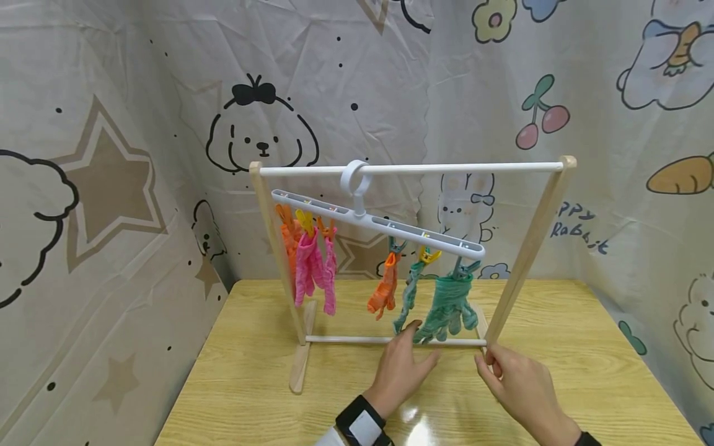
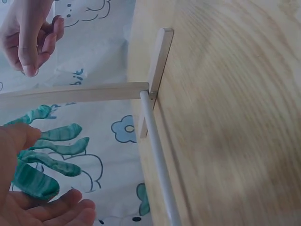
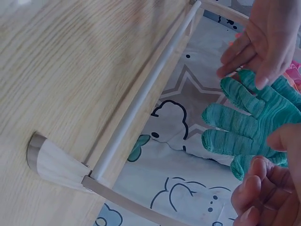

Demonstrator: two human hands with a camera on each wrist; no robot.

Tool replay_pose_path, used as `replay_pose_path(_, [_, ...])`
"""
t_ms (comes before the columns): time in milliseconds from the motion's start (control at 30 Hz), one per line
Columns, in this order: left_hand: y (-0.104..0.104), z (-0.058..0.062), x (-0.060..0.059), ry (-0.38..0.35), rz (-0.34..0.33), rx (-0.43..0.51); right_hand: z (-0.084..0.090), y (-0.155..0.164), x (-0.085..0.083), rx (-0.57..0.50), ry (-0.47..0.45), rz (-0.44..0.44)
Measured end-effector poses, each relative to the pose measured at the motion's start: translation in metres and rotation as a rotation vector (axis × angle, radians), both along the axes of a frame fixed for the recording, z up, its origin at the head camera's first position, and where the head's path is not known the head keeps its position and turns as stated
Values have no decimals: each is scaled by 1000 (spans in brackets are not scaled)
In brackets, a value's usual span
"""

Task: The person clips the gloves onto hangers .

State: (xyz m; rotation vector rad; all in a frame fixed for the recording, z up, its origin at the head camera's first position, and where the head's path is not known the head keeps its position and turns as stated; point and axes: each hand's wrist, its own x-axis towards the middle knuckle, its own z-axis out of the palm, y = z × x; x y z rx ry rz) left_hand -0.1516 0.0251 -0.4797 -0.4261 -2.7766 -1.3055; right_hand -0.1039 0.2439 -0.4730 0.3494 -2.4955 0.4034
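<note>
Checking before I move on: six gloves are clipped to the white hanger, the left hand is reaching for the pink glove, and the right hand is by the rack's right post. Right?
Not quite. In the head view the left hand reaches the green glove at the white hanger's right end, not the pink glove, which hangs at the far left. The rest holds: six gloves are clipped, and the right hand is by the rack's right post.

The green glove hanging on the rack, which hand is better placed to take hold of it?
Probably the left. The left hand is open right beneath the green glove, its fingers at the glove's hanging tips. The right hand sits farther right, by the foot of the rack's wooden leg, fingers loosely curled.
</note>
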Motion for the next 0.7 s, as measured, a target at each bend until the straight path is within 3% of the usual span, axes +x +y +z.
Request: replay_pose_path(700, [-33,-28,26,26,68,-42,-8,-13,8,-69,-35,-25])
